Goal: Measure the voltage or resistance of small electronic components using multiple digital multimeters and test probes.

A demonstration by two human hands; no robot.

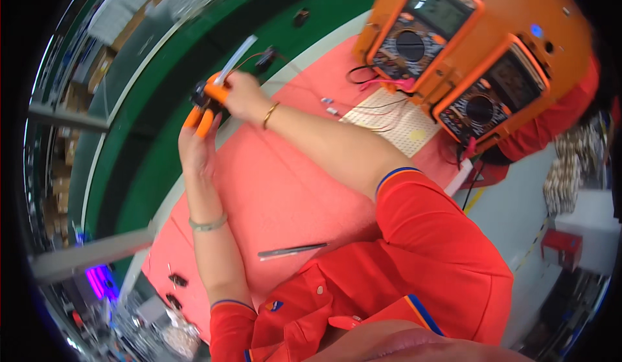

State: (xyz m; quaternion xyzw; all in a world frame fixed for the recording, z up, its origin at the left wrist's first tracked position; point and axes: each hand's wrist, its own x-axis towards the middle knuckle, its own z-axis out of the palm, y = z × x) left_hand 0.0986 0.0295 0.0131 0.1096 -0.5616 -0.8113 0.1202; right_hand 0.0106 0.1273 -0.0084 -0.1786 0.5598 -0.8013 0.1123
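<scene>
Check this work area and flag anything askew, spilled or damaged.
Nothing stands out as spilled or damaged. The tweezers lie slightly slanted on the pink mat, with small dark parts near its left edge, but neither looks wrong.

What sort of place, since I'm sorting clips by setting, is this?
Probably a factory floor, perhaps an electronics assembly or testing station: two multimeters sit in an orange housing, a green belt, likely a conveyor, curves past, and boxes are stacked beyond it.

Two multimeters (424, 28) and cartons (100, 67) show a workshop.
</scene>
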